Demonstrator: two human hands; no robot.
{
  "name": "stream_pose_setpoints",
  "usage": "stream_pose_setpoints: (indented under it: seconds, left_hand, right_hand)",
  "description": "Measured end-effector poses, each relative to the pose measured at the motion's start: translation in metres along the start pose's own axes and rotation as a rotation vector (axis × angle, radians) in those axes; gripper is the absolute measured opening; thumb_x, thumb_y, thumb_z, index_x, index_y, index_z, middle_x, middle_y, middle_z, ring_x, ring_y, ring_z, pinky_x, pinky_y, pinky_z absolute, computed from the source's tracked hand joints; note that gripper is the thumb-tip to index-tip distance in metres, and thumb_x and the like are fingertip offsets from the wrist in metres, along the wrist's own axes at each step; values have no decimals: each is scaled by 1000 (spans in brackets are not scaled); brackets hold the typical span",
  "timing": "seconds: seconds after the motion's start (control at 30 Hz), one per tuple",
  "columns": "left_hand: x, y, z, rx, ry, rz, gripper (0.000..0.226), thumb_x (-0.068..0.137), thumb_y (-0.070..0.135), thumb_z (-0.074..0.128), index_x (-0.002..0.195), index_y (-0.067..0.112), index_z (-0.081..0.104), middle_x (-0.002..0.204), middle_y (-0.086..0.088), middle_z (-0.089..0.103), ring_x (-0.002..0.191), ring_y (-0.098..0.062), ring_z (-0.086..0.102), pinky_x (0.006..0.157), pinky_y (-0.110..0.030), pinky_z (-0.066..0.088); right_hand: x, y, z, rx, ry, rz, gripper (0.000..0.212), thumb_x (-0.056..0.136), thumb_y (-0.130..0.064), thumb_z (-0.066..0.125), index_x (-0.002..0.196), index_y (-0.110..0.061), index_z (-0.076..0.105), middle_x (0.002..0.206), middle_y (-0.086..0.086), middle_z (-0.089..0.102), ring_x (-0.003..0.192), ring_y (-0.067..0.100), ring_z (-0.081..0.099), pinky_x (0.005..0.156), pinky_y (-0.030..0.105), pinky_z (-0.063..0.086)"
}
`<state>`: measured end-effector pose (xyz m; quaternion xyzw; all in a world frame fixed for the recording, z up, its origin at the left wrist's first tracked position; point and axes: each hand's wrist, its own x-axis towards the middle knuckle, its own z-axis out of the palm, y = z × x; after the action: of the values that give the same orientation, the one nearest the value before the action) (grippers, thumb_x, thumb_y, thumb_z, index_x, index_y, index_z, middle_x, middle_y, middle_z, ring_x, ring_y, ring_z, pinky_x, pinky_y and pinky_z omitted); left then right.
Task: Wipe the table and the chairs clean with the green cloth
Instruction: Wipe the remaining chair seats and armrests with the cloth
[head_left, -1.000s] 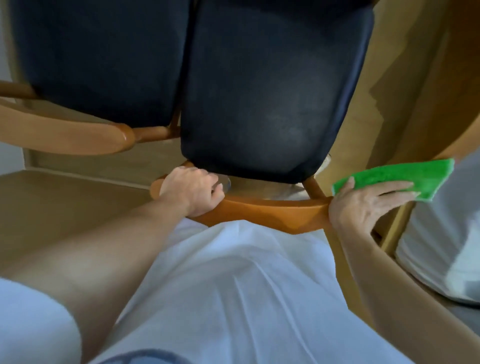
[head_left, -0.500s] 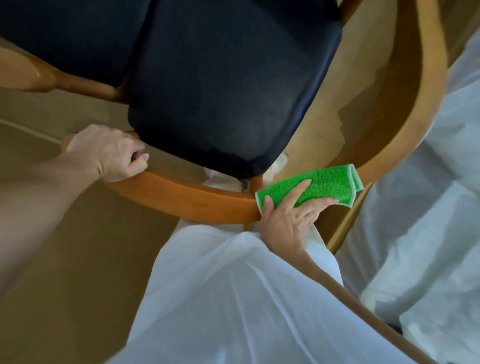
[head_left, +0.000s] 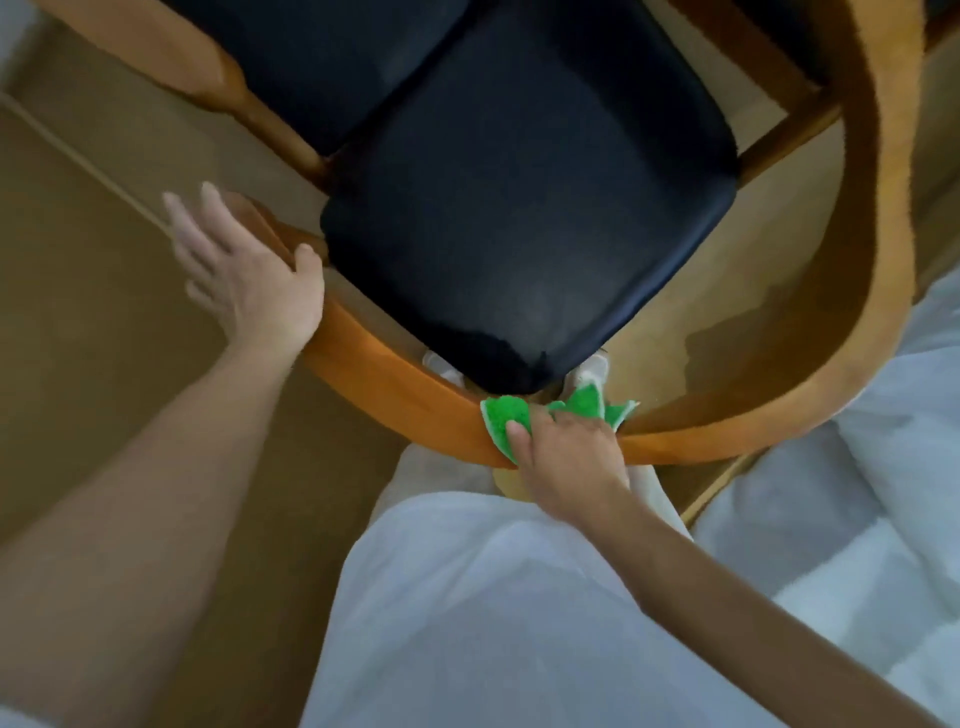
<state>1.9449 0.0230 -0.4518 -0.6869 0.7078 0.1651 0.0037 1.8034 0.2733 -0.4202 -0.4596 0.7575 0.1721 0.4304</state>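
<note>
Right hand is gripping the green cloth, bunched over the chair's curved wooden backrest rail — rail's long axis is running left toward the left hand, which is resting open, fingers spread, at the rail's far end.

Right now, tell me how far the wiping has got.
Nothing shows as finished. In hand: the right hand grips the green cloth wrapped over the chair's curved wooden rail, while the left hand lies open on that rail. Left: the rest of the rail, the dark seat, the other chair. The table is not in view.
</note>
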Motion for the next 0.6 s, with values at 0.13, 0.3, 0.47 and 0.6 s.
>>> stream_pose_setpoints:
  seconds: [0.13,0.3,0.47,0.6]
  left_hand:
    - [-2,3,26,-340,50,-435,87,90,49,55,154,26,1,159,-7,18,142,-30,25,112,-49,29]
    - [2,3,39,-205,214,-408,83,86,52,52,153,26,10,149,-8,35,131,-27,43,101,-42,39]
    - [0,14,37,-169,233,-466,83,83,53,53,152,30,13,144,-5,42,124,-26,49,94,-48,44]
    - [-2,18,35,-150,248,-474,84,82,55,52,151,29,13,141,-5,44,121,-25,51,90,-46,45]
  right_hand:
    - [45,-49,-13,370,31,-172,48,102,-48,26,139,-19,35,130,8,55,110,30,57,89,43,46]
    - [68,-72,-19,408,54,-349,54,100,-46,38,146,-26,19,139,5,47,111,29,57,87,48,50]
    - [39,7,-9,211,-206,-318,68,97,-49,44,150,-37,5,136,0,52,112,23,58,90,44,51]
    - [35,12,-5,196,-231,-282,73,96,-45,49,153,-29,6,151,0,37,133,22,42,107,41,40]
